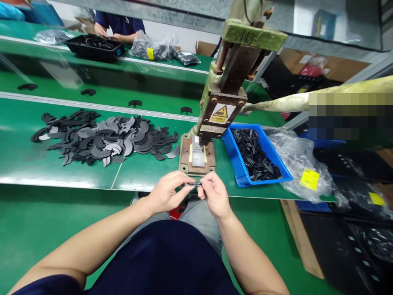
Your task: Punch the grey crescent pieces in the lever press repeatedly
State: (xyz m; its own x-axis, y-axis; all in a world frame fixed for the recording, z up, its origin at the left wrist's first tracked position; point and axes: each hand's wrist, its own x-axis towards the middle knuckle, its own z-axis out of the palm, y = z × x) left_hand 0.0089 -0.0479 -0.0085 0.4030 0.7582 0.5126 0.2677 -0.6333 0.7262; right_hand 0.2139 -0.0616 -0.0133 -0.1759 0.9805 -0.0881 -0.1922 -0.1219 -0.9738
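Between my two hands, in front of the press base, is a small narrow black plastic part. My left hand pinches its left end between thumb and fingers. The fingertips of my right hand close on its right end. Just beyond stands a hand press, its ram over a pale metal fixture on a brown base plate. Left of the press lies a heap of curved dark grey plastic pieces. To its right, a blue bin holds many small black parts.
A clear plastic bag with a yellow label lies right of the bin. Several black parts sit spaced along the green conveyor behind. Across it, a person works by a black tray. A yellowish lever arm extends right.
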